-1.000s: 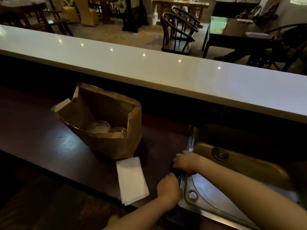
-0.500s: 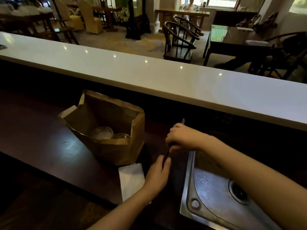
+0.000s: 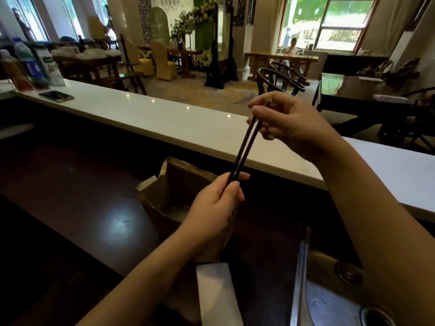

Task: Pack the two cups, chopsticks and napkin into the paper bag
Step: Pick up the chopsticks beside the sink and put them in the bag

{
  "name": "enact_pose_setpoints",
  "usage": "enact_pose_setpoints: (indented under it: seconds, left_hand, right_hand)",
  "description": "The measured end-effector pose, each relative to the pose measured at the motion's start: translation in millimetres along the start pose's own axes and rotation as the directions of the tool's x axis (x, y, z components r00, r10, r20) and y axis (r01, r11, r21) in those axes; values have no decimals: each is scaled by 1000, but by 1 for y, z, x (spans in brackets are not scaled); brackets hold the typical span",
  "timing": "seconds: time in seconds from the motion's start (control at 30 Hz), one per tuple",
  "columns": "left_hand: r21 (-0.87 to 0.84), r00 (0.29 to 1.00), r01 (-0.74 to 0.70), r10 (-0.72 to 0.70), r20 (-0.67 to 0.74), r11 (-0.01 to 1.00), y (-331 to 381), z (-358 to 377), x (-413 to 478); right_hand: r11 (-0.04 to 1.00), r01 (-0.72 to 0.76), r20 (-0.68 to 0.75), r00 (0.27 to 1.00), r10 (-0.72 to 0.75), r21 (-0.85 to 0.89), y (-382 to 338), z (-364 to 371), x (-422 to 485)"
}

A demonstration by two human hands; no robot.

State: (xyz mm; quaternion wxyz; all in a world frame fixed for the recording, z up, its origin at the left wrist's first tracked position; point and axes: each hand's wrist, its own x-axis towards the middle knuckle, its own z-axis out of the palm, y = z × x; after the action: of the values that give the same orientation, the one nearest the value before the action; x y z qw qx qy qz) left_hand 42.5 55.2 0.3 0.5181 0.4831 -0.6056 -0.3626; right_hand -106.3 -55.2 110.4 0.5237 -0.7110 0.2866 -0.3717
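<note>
The left hand (image 3: 216,203) is clamped on the lower end of the 2 chopsticks (image 3: 244,149); the right hand (image 3: 289,123) pinches their upper end. The pair is tilted, directly above the open paper bag (image 3: 179,182) on the dark surface (image 3: 77,196). At least 1 cup (image 3: 176,211) shows inside. Recommended: align both tips, lower them beside the cup, release last. The napkin (image 3: 216,292) lies just near of the bag.

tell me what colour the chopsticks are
Dark brown, nearly black. The chopsticks show best in the head view, against the white counter.
</note>
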Motion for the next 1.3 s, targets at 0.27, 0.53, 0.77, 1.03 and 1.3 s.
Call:
enact_pose_setpoints:
  seconds: [0.27, 0.53, 0.77, 1.03, 1.3]
  left_hand:
    - [380, 952, 27, -140, 273, 925, -15, -84, 35]
    - [769, 973, -210, 51, 225, 604, -67, -152, 59]
    - [798, 940, -226, -91, 330, 558, -91, -163, 64]
    - [760, 893, -272, -139, 427, 590, -92, -169, 64]
    - [830, 851, -304, -257, 457, 468, -90, -168, 71]
  right_hand:
    - [956, 86, 53, 996, -74, -279, -17, 50, 24]
    - [702, 147, 65, 988, -142, -697, 58, 122, 31]
    - [410, 180, 206, 978, 20, -894, 138, 161, 46]
    - [212, 22, 106, 913, 394, -977, 185, 193, 68]
    - [3, 82, 73, 861, 503, -997, 214, 197, 58]
